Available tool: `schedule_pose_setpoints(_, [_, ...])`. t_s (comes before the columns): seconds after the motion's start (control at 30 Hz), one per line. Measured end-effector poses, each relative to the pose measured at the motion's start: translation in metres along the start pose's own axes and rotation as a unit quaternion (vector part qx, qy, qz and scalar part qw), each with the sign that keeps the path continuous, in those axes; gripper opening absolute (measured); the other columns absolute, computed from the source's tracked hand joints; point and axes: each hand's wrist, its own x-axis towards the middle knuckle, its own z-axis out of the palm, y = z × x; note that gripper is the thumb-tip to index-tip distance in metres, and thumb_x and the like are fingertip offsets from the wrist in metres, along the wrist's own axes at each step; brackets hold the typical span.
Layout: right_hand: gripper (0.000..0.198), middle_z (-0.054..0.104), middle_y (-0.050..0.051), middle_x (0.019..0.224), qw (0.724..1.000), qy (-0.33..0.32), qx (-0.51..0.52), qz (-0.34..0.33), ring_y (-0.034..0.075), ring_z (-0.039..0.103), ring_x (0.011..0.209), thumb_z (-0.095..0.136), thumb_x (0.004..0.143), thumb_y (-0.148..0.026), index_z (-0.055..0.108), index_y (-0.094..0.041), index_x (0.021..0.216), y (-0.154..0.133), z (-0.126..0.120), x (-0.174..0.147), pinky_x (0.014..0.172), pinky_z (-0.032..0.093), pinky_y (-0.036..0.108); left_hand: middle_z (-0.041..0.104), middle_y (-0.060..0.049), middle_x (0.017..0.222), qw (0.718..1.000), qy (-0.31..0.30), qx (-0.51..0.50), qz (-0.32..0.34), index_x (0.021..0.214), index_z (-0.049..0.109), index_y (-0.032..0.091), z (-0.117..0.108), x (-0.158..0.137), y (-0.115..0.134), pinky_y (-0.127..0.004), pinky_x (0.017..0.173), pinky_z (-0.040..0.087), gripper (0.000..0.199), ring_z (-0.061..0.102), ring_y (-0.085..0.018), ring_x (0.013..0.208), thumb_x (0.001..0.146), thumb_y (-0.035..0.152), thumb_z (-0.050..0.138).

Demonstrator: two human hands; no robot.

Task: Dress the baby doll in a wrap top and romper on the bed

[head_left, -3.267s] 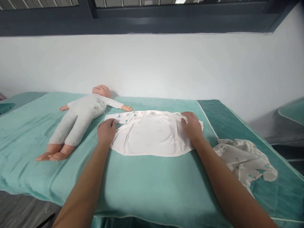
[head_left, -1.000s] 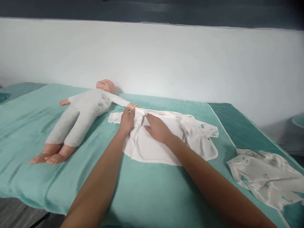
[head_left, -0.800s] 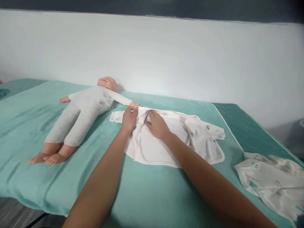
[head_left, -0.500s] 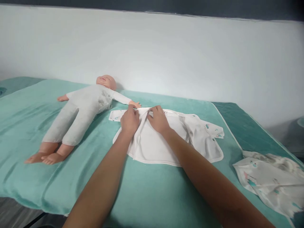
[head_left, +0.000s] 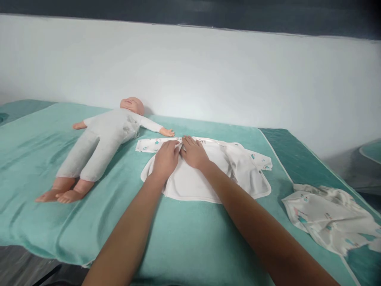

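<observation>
A white baby shirt [head_left: 193,190] lies spread open on the green cover, its plain inside facing up and its printed sleeves stretched to both sides. At the collar's left part, my left hand [head_left: 166,157] has its fingers bent together on a fold of the cloth. Right beside it, my right hand [head_left: 195,153] rests on the collar with fingers stretched out flat and thumb toward the left hand. Part of the neckline is hidden under both hands. To the left, a baby doll [head_left: 108,127] in a white body lies on its back, one hand close to the shirt's left sleeve.
A second printed baby garment [head_left: 327,218] lies crumpled at the right. The green cover [head_left: 190,238] spreads over the table, with a darker green strip [head_left: 297,155] on the right. A white wall [head_left: 208,75] stands behind.
My right hand's fingers have gone from bent at the collar to stretched flat on it. The raised fold between my hands is lower. The view has shifted slightly.
</observation>
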Motion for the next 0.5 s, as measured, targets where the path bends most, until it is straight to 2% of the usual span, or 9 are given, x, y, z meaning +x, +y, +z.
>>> schedule_pose_setpoints(0.1, [0.063, 0.014, 0.013, 0.164, 0.999, -0.044, 0.004, -0.013, 0.026, 0.013, 0.152, 0.031, 0.098, -0.032, 0.022, -0.004, 0.154, 0.0, -0.008, -0.012, 0.122, 0.014, 0.05, 0.057, -0.012, 0.139, 0.996, -0.083, 0.006, 0.024, 0.133, 0.053, 0.011, -0.001, -0.013, 0.008, -0.038, 0.113, 0.038, 0.042, 0.049, -0.023, 0.132, 0.098, 0.028, 0.039])
schedule_pose_setpoints(0.2, [0.07, 0.016, 0.014, 0.164, 0.996, -0.052, 0.052, -0.048, 0.027, 0.015, 0.152, 0.041, 0.095, -0.038, 0.025, -0.005, 0.154, 0.015, -0.029, -0.031, 0.122, 0.018, 0.048, 0.042, -0.012, 0.154, 0.987, -0.146, 0.056, 0.034, 0.143, 0.045, 0.009, -0.003, -0.025, 0.014, -0.044, 0.121, 0.025, 0.055, 0.031, -0.026, 0.146, 0.101, 0.04, 0.032])
schedule_pose_setpoints(0.27, [0.067, 0.026, 0.013, 0.161, 0.995, 0.003, 0.092, -0.045, 0.025, 0.023, 0.149, 0.045, 0.093, -0.042, 0.034, -0.009, 0.151, 0.038, -0.045, -0.045, 0.122, 0.022, 0.043, 0.034, -0.01, 0.159, 0.982, -0.164, 0.092, 0.025, 0.147, 0.041, 0.01, -0.004, -0.032, 0.017, -0.048, 0.123, 0.021, 0.06, 0.022, -0.028, 0.15, 0.101, 0.045, 0.028])
schedule_pose_setpoints(0.37, [0.052, 0.046, 0.01, 0.151, 0.985, 0.118, 0.119, 0.031, 0.024, 0.041, 0.14, 0.042, 0.094, -0.039, 0.048, -0.018, 0.142, 0.084, -0.06, -0.066, 0.118, 0.032, 0.043, 0.028, -0.008, 0.161, 0.979, -0.158, 0.126, -0.006, 0.15, 0.037, 0.011, -0.004, -0.04, 0.021, -0.049, 0.123, 0.019, 0.062, 0.017, -0.028, 0.151, 0.1, 0.046, 0.026])
schedule_pose_setpoints(0.43, [0.044, 0.059, 0.013, 0.136, 0.977, 0.168, 0.098, 0.088, 0.027, 0.052, 0.128, 0.04, 0.094, -0.034, 0.058, -0.018, 0.13, 0.111, -0.059, -0.078, 0.11, 0.04, 0.048, 0.029, -0.009, 0.16, 0.979, -0.15, 0.137, -0.026, 0.151, 0.036, 0.012, -0.004, -0.043, 0.025, -0.049, 0.123, 0.021, 0.061, 0.018, -0.028, 0.151, 0.1, 0.045, 0.027])
schedule_pose_setpoints(0.5, [0.04, 0.065, 0.015, 0.125, 0.974, 0.182, 0.088, 0.099, 0.028, 0.056, 0.121, 0.039, 0.093, -0.031, 0.063, -0.017, 0.122, 0.127, -0.051, -0.087, 0.106, 0.043, 0.05, 0.032, -0.01, 0.159, 0.98, -0.139, 0.142, -0.03, 0.148, 0.039, 0.011, -0.006, -0.046, 0.028, -0.048, 0.123, 0.022, 0.059, 0.02, -0.027, 0.151, 0.1, 0.043, 0.029])
